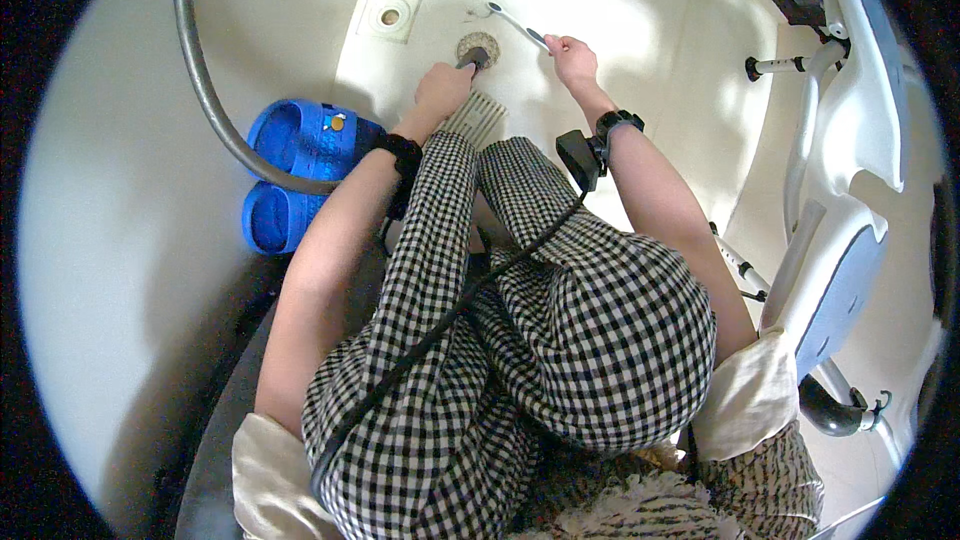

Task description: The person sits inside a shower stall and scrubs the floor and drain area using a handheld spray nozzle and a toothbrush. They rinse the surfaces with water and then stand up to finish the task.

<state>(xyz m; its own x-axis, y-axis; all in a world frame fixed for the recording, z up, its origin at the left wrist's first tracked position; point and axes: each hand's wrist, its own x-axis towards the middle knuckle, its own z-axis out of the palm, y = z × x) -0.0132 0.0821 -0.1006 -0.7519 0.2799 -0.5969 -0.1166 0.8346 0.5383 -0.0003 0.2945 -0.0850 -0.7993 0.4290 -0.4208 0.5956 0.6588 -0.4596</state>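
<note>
My left hand (444, 90) is closed around a dark handle (474, 58), whose end lies over a round, speckled drain area (489, 43) in the pale floor. Whether this handle belongs to the grey hose is hidden. Between thumb and fingers, my right hand (574, 60) pinches a slim white-and-dark toothbrush (517, 22). Its head points up and left, near a few dark hairs or specks (474, 13) on the floor. A ribbed, pale grate or slatted piece (480, 116) shows below my left hand, before my knees.
A square floor drain cover (389, 16) is at the upper left. Blue plastic clogs or slippers (281, 142) stand left of my left wrist, with a grey hose (202, 82) curving over them. A white shower chair (862, 127) with rubber-tipped legs stands on the right.
</note>
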